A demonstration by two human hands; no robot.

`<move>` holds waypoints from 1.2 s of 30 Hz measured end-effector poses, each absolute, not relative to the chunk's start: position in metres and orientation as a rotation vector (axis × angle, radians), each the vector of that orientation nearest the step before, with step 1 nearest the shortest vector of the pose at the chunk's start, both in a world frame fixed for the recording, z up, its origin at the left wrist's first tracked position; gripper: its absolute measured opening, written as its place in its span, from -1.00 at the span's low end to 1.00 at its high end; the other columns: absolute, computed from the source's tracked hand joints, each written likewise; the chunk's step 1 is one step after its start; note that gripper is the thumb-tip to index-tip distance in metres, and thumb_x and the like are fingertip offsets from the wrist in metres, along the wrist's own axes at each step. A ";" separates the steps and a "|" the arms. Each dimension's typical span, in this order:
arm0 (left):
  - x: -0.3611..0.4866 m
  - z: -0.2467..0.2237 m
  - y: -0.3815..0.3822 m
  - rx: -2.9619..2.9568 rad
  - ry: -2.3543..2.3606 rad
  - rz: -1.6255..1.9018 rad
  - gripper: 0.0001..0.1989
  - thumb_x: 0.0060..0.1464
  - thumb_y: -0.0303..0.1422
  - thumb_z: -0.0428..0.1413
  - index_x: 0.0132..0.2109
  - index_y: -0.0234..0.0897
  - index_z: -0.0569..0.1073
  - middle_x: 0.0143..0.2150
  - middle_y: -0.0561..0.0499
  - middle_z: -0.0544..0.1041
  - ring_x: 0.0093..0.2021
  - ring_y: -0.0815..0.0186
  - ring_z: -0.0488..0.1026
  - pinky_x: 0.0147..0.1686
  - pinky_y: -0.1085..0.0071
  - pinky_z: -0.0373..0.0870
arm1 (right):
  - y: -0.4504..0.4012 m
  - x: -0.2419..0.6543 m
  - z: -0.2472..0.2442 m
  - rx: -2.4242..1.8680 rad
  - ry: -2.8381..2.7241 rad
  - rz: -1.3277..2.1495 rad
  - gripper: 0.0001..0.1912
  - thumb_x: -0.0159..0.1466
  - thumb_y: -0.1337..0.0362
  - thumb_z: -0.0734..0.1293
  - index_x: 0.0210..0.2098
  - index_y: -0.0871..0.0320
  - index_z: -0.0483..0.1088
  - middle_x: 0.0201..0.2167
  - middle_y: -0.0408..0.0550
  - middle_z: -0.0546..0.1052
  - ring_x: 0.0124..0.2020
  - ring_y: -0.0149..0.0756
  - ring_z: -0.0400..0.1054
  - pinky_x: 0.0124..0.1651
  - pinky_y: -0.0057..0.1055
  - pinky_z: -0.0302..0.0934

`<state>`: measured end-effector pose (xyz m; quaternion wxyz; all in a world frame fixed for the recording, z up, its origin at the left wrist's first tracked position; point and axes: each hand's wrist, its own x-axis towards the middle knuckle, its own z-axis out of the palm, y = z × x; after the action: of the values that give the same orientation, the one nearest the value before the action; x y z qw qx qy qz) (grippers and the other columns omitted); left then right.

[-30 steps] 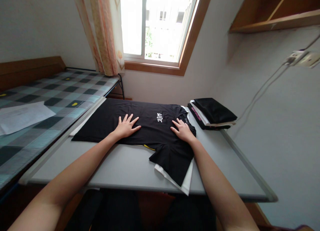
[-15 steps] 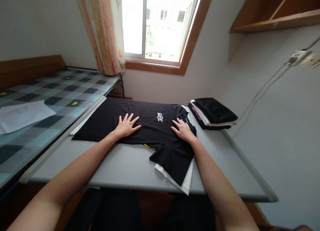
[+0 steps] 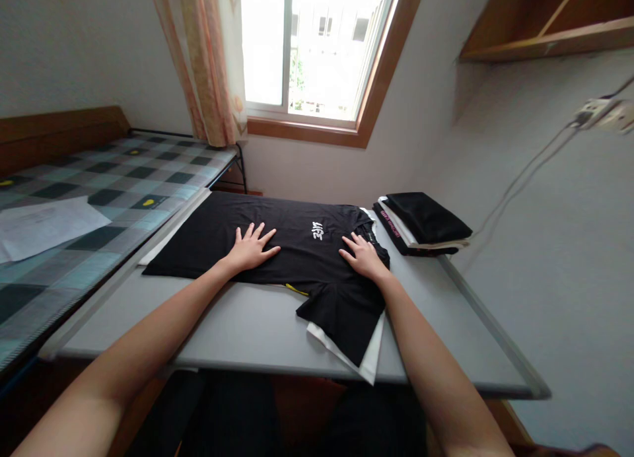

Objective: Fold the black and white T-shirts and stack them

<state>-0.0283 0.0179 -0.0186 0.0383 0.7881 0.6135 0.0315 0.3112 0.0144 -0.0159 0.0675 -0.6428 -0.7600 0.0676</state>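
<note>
A black T-shirt [image 3: 292, 236] with a small white print lies spread sideways on the grey table, its collar towards the right. One sleeve points towards me. Beneath it shows a white garment [image 3: 369, 368], sticking out past the sleeve, the hem and the collar; a yellow strip peeks out along the near side. My left hand [image 3: 251, 248] rests flat on the middle of the shirt, fingers spread. Near the collar, my right hand [image 3: 364, 255] lies flat on the chest part, fingers also apart. Neither hand grips the cloth.
A stack of folded clothes [image 3: 426, 222], black and white, sits at the table's [image 3: 238, 331] far right. Left of the table is a bed with a checked mattress [image 3: 168, 173] and papers [image 3: 49, 226] on it. A window, a curtain [image 3: 211, 67] and a wall shelf [image 3: 549, 44] stand around.
</note>
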 end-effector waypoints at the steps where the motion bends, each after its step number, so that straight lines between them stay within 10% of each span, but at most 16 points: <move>1: -0.028 -0.018 0.018 2.418 1.883 0.093 -0.27 0.28 0.15 -0.18 0.45 -0.05 0.05 0.50 -0.19 -0.05 0.47 -0.17 -0.18 0.30 -0.31 -0.21 | 0.014 0.311 -0.016 -1.937 -2.291 0.206 -0.40 0.44 0.04 0.17 0.38 0.15 0.17 0.44 0.17 0.05 0.45 0.02 -0.12 0.41 -0.03 -0.17; 36: -0.028 -0.019 0.019 2.421 1.887 0.084 -0.27 0.28 0.16 -0.19 0.46 -0.04 0.04 0.50 -0.16 -0.06 0.47 -0.17 -0.18 0.30 -0.31 -0.21 | 0.015 0.313 -0.017 -1.926 -2.303 0.196 -0.40 0.44 0.05 0.16 0.38 0.15 0.17 0.44 0.18 0.05 0.45 0.02 -0.11 0.40 0.00 -0.15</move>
<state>-0.0282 0.0188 -0.0194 0.0353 0.7880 0.6141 0.0275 0.3125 0.0155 -0.0173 0.0663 -0.6388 -0.7638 0.0648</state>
